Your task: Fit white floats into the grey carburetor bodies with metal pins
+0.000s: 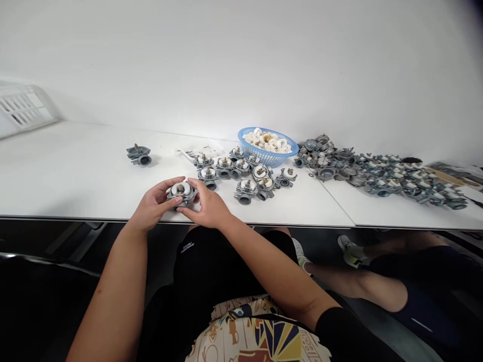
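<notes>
Near the front edge of the white table, both my hands close around one grey metal carburetor (pixel 181 190) with a white plastic float and a brass part on top. My left hand (pixel 151 205) grips its left side, the thumb lying across the front. On the right side my right hand (pixel 209 203) holds it between thumb and fingers. Just behind my hands stands a group of similar carburetors (pixel 225 165) with white floats. Off to the left sits a lone carburetor (pixel 139 154), on which no white float shows.
A blue plastic basket (pixel 245 149) of white floats stands at the back. Many carburetor bodies (pixel 332 163) are heaped to the right. Small pins (pixel 207 148) lie behind the group. A white slatted crate (pixel 26 108) is at far left. Another person's leg (pixel 362 284) shows below the table, right.
</notes>
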Available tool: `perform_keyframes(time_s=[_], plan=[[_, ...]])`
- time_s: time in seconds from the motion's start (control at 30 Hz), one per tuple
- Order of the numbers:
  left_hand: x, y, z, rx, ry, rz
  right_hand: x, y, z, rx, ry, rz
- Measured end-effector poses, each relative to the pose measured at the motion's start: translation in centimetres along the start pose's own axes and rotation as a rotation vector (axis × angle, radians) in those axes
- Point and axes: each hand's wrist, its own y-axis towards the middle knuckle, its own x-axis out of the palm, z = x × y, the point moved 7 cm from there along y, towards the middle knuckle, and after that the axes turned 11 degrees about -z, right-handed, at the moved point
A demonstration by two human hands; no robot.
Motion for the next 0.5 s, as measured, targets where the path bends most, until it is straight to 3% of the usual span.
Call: perform_keyframes(time_s=[0.5], plan=[[-0.48,-0.13,-0.39,-0.023,0.075,-0.028,-0.01,0.0,-0.22,0.04,-0.03,-0.017]])
